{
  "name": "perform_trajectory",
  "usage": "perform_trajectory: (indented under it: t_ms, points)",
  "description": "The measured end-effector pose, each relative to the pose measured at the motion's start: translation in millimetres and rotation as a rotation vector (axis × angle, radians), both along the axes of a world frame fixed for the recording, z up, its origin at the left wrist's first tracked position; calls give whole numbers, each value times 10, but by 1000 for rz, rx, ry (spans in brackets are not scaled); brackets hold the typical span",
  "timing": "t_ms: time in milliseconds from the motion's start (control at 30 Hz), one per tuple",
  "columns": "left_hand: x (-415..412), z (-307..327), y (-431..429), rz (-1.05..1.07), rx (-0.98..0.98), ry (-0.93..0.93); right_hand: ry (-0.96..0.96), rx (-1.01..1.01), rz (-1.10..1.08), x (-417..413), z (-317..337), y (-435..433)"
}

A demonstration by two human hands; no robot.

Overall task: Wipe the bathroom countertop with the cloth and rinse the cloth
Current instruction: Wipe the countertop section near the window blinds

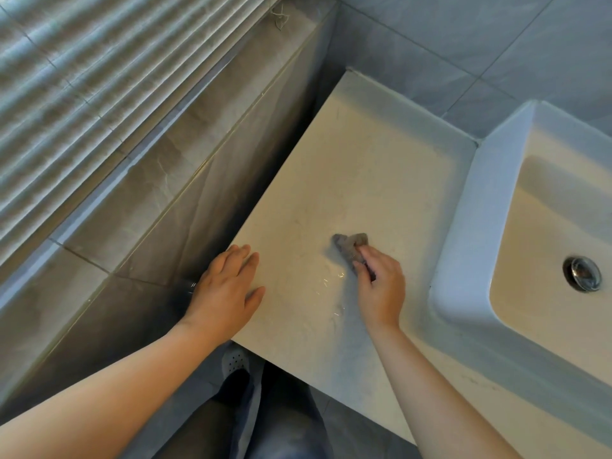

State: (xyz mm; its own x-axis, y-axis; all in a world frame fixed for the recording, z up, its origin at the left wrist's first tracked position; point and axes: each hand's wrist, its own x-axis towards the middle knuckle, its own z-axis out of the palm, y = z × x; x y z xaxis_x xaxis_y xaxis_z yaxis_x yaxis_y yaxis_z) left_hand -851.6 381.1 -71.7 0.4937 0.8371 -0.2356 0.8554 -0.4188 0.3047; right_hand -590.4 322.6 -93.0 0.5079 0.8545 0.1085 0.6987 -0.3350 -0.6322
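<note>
A pale marble-look countertop [364, 167] fills the middle of the head view. A small grey cloth [351, 244] lies bunched on it near the front. My right hand [381, 286] grips the cloth's near end and presses it onto the surface. A wet sheen shows on the counter just left of that hand. My left hand [227, 289] rests flat with fingers spread on the counter's left front corner, holding nothing.
A white rectangular basin [463, 233] with a chrome drain [583, 273] stands on the counter at the right. A grey tiled ledge [159, 180] runs along the left, with window blinds [82, 77] above it. Grey wall tiles back the counter. My legs and a shoe [234, 359] show below.
</note>
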Motion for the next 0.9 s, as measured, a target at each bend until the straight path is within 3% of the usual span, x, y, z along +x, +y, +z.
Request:
perform_trajectory:
  t_ms: [200,333,467,633,733,900]
  points:
    - [-5,33,16,-23,-19,20,98,-34,43,-422,105,-373]
    - [-8,56,32,-35,-22,16,259,84,-160,-382,296,-384]
    - [-22,82,26,-39,-20,16,40,201,-370,54,457,-183]
    - [-12,84,16,-25,-48,3,-202,-109,-444,472,342,19]
    - [-29,69,30,-42,-36,18,-220,-298,-385,454,187,67]
    - [-24,59,25,-38,-40,-6,-185,-260,-360,259,134,-78]
